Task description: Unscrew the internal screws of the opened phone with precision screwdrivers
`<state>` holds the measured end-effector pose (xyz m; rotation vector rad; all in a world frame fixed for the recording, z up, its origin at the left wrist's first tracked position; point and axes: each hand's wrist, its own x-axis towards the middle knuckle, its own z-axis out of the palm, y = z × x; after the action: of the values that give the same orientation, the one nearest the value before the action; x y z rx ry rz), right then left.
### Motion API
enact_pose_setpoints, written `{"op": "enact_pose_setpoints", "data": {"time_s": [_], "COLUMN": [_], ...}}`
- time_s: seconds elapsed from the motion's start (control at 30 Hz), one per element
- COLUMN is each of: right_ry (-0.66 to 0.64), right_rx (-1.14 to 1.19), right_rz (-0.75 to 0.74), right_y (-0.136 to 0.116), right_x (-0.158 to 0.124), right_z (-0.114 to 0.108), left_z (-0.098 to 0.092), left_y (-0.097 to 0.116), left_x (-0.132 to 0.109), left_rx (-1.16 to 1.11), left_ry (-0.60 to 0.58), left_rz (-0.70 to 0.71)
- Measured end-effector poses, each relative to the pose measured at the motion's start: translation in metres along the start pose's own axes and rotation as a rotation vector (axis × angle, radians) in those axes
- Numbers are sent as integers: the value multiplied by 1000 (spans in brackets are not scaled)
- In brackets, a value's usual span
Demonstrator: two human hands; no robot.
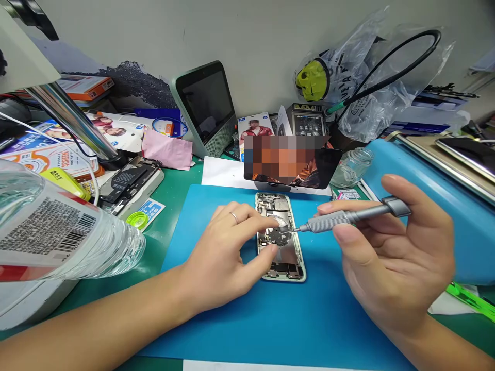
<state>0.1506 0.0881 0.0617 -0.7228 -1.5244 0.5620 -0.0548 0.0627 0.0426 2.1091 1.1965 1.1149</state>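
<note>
An opened smartphone (286,252) lies on a blue mat (247,330), its inner parts bare and its pale frame upright in view. My left hand (228,252), with a ring on one finger, reaches over the phone's left side. Its thumb and index finger are apart above the inner parts; whether they touch them I cannot tell. My right hand (402,257) grips a grey precision screwdriver (328,221), the index finger against its end cap. The screwdriver lies nearly level, its thin tip over the middle of the phone near my left index finger.
Behind the mat a propped phone (325,165) leans over white paper. A green-framed display (207,98) and a glass jar (352,167) stand at the back. A large clear bottle (69,226) looms at left, by a metal stand post (73,118). A blue case (410,206) sits at right.
</note>
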Motion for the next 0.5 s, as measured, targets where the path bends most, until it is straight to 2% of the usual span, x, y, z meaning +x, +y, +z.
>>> {"op": "enact_pose_setpoints", "data": {"time_s": [0.5], "right_ry": [-107], "right_rx": [-13], "right_rz": [-29], "right_y": [0], "right_x": [-4], "right_z": [-3], "left_z": [1], "left_y": [-5], "left_x": [0], "left_rx": [20], "left_ry": [25], "left_rz": [87]}}
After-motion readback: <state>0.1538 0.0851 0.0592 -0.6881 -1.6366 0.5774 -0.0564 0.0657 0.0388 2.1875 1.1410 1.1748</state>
